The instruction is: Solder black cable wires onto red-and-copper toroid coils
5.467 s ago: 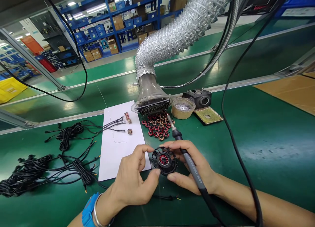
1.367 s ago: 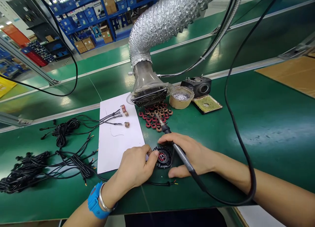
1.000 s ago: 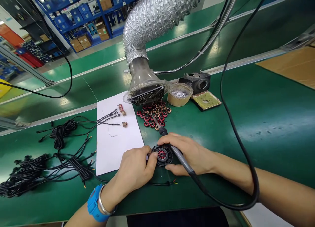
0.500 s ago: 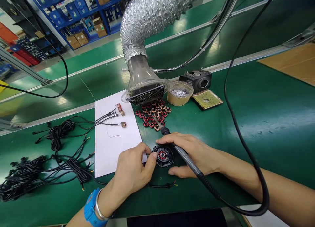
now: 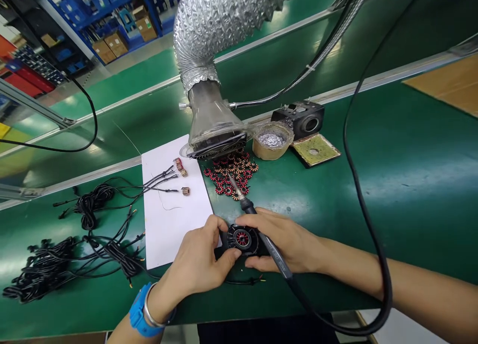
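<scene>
My left hand (image 5: pixel 197 257) grips the rim of a round black plastic part with a red-wound coil at its centre (image 5: pixel 242 238), which rests low over the green bench. My right hand (image 5: pixel 284 244) holds a soldering iron (image 5: pixel 274 252) like a pen, with its fingers reaching over the black part's upper edge. The iron's metal tip (image 5: pixel 232 185) points up and left, above a pile of red and copper ring coils (image 5: pixel 229 177), and does not touch the black part. My hands hide part of the black rim.
A sheet of white paper (image 5: pixel 168 219) holds wire leads with small copper coils. Bundles of black cable (image 5: pixel 70 264) lie to the left. A fume hood (image 5: pixel 212 135) with silver ducting, a solder tin (image 5: pixel 271 141), a black block (image 5: pixel 298 119) and a yellow pad (image 5: pixel 315 150) stand behind.
The black part has come down from between my raised hands to low over the bench, and it now sits further left. The whole view has tilted and shifted as my head moved.
</scene>
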Demonstrator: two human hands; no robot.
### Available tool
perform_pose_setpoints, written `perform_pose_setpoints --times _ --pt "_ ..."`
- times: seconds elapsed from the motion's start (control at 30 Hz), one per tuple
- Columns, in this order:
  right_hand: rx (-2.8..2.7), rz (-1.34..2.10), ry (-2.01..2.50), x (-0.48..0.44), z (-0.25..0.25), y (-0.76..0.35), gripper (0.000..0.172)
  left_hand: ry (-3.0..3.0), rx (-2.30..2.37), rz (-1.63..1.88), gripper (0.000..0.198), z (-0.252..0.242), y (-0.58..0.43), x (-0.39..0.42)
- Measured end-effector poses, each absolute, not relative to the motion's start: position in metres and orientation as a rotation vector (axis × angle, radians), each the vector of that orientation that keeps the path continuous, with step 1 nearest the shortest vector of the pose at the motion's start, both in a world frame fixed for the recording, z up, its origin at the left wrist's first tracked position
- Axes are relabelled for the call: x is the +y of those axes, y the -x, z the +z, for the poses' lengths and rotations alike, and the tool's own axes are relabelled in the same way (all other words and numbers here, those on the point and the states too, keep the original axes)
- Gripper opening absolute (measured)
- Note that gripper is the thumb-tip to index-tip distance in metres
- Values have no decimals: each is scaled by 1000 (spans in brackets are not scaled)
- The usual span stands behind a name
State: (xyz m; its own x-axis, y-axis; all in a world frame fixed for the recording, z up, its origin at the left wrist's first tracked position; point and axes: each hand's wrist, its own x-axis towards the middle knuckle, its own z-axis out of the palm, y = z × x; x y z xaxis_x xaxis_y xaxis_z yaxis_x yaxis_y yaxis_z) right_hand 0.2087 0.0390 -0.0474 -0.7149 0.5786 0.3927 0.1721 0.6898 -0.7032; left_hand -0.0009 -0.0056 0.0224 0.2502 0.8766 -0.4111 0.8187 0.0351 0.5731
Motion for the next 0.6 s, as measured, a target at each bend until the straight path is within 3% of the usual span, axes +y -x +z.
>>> perform_pose_setpoints --times 0.13,0.6 --pt "-2244 831 564 38 -53 -207 57 -1860 1552 30 46 21 3 -4" --pt "-2217 691 466 25 -59 -205 52 -2139 1558 -205 38 24 3 -17"
